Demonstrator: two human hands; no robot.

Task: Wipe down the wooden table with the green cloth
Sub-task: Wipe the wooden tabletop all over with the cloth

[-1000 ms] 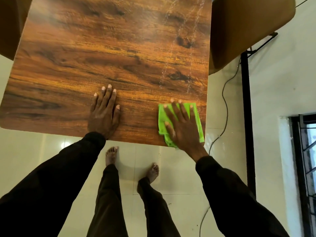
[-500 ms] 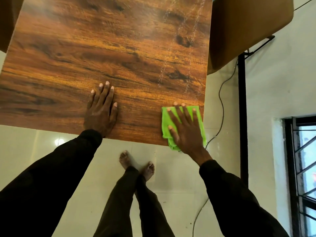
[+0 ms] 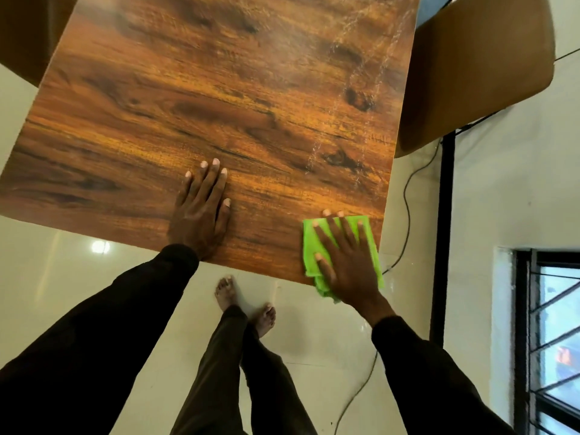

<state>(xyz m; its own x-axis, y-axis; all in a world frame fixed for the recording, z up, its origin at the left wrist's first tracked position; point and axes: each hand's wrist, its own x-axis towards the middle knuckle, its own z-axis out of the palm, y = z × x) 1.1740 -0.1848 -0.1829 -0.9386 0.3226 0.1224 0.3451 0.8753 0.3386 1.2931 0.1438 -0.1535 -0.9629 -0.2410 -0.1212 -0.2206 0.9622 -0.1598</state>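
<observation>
The wooden table (image 3: 219,98) fills the upper left of the head view, its dark grain running across. A folded green cloth (image 3: 309,246) lies at the table's near right corner, with part of it hanging over the near edge. My right hand (image 3: 346,262) presses flat on the cloth with straight, spread fingers. My left hand (image 3: 201,211) rests flat on the bare wood near the front edge, fingers straight. Faint pale streaks (image 3: 357,89) run down the right side of the tabletop.
A brown chair seat (image 3: 477,67) stands just past the table's right edge. A black metal post (image 3: 444,240) and a thin cable (image 3: 408,196) are on the floor to the right. A barred window (image 3: 552,340) sits low right. My bare feet (image 3: 244,306) stand on pale tiles.
My right hand has slid the cloth toward the near right corner and edge. My feet have come together and stepped right. The left hand has stayed flat on the wood.
</observation>
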